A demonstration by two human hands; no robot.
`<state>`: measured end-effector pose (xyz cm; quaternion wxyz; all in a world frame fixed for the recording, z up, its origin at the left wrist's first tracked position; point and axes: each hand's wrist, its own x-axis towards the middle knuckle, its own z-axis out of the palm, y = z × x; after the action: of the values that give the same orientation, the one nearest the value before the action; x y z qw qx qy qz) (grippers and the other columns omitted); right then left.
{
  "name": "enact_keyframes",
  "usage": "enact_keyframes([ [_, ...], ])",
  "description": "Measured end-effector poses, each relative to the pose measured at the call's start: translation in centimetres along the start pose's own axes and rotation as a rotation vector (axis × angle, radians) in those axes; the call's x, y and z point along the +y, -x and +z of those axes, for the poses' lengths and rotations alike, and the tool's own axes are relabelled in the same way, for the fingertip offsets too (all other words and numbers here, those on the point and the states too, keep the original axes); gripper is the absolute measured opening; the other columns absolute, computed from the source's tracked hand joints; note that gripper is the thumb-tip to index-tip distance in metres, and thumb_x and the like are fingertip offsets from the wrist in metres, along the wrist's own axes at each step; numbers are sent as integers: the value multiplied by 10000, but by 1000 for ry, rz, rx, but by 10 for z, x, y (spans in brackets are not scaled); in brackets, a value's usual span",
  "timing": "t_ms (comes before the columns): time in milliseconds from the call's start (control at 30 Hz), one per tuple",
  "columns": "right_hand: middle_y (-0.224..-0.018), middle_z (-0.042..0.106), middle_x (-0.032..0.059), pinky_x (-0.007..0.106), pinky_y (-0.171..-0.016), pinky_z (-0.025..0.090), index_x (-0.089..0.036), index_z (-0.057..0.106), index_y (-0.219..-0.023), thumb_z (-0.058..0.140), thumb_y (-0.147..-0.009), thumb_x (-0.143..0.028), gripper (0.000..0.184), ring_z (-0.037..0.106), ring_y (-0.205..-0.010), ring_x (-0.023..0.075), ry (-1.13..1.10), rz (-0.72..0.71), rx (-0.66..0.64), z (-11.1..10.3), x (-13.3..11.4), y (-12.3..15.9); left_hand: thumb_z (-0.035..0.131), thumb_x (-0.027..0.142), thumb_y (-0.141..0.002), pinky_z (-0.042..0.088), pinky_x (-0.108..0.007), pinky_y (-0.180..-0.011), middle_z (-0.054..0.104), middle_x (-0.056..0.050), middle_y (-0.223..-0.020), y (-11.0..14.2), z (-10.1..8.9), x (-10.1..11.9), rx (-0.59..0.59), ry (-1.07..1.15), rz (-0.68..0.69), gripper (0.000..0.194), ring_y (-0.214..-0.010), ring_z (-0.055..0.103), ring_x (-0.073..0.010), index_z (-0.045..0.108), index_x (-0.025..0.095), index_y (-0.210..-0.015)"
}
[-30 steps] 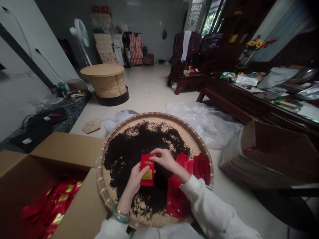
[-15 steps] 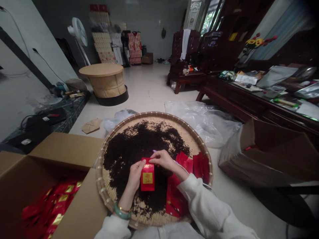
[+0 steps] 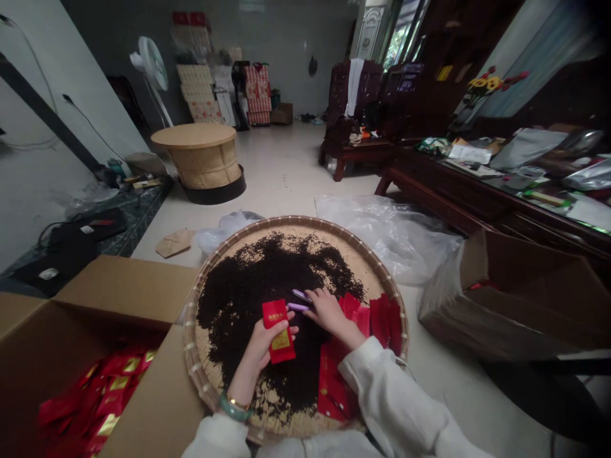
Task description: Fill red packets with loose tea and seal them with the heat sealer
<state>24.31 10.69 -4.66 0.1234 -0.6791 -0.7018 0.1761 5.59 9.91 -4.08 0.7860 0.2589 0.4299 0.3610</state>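
Note:
Over the dark loose tea leaves [image 3: 243, 280] in a round woven bamboo tray [image 3: 195, 331], my left hand [image 3: 260, 338] grips a small red packet [image 3: 273, 310] with a gold label. The packet is tilted slightly, its top edge upward. My right hand [image 3: 331, 318] is closed on a slim purple hair straightener [image 3: 298, 307], whose two arms are spread apart and point left, just beside the packet's top. Red packets [image 3: 386, 321] stand in a row at the tray's right side, and a larger red bag [image 3: 334, 388] lies below my right forearm.
An open cardboard box [image 3: 128, 286] on the left holds many red packets [image 3: 107, 401]. Another open box [image 3: 515, 299] stands at right. Clear plastic sheeting [image 3: 382, 235] lies beyond the tray, near a dark wooden table [image 3: 458, 197]. A round stool [image 3: 200, 156] stands farther back.
My right hand has let go of the packet's top edge and shifted right, bringing the purple straightener into view. My left hand has lowered its grip to the packet's middle and tilted it.

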Motion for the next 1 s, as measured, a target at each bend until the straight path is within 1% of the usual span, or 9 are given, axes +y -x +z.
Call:
enact_keyframes([
  [67,-1161,572,182,398,-879,438,-128,493,-1321,651,-801,-235,554,542,-1054,302,140,27,-84,5,7,4,848,238,-544,584,-344,-667,634,-193,-1192,0,-1,1,0,4,7,633,-752,709,-248,596,102,-1108],
  [133,-1160,566,180,373,-887,434,-118,480,-1328,612,-826,-218,529,544,-1049,282,109,14,-91,10,14,6,854,240,-532,584,-345,-659,628,-199,-1199,0,-1,1,1,5,12,637,-752,709,-255,602,97,-1099],
  [267,-1127,597,144,359,-902,432,-122,531,-1278,630,-817,-275,495,561,-1024,249,-284,-12,-22,0,27,2,867,256,-516,577,-327,-636,632,-210,-1186,0,-2,0,-3,-18,10,622,-744,709,-255,620,89,-1063],
  [400,-1179,615,108,362,-919,427,-148,607,-1207,716,-732,-382,541,574,-1053,255,-648,-155,-179,-32,24,0,883,274,-484,570,-322,-619,672,-198,-1107,-1,0,-2,-10,-84,0,592,-723,709,-256,648,79,-991],
  [500,-1073,654,95,317,-840,445,-140,650,-1154,741,-698,-409,538,599,-960,235,-594,-254,-288,-47,8,1,888,298,-471,561,-330,-618,723,-164,-895,-1,2,-5,-49,-150,1,571,-702,706,-269,664,62,-939],
  [633,-940,673,63,258,-739,427,-171,709,-1061,726,-733,-374,385,602,-837,189,-478,-271,-269,-47,-14,3,885,296,-474,548,-329,-612,720,-124,-763,1,3,-8,-83,-204,11,532,-680,703,-276,665,69,-902],
  [767,-825,653,27,227,-680,395,-205,734,-1010,721,-748,-315,285,582,-752,153,-448,-243,-231,-43,-21,3,874,332,-498,539,-327,-633,719,-137,-804,2,2,-8,-95,-217,9,541,-719,701,-277,665,66,-920],
  [900,-809,637,33,228,-677,382,-209,732,-1039,728,-748,-315,310,570,-745,153,-415,-251,-216,-42,-19,3,800,469,-604,516,-315,-790,681,-156,-1091,-2,3,-5,-31,-86,183,587,-949,663,-265,661,112,-1048],
  [1000,-831,645,44,230,-683,391,-211,705,-1107,735,-742,-317,381,582,-761,162,-427,-230,-216,-40,-17,4,741,524,-663,502,-304,-804,689,-151,-1065,-4,4,-3,-6,-48,243,562,-933,658,-247,672,107,-1033],
])
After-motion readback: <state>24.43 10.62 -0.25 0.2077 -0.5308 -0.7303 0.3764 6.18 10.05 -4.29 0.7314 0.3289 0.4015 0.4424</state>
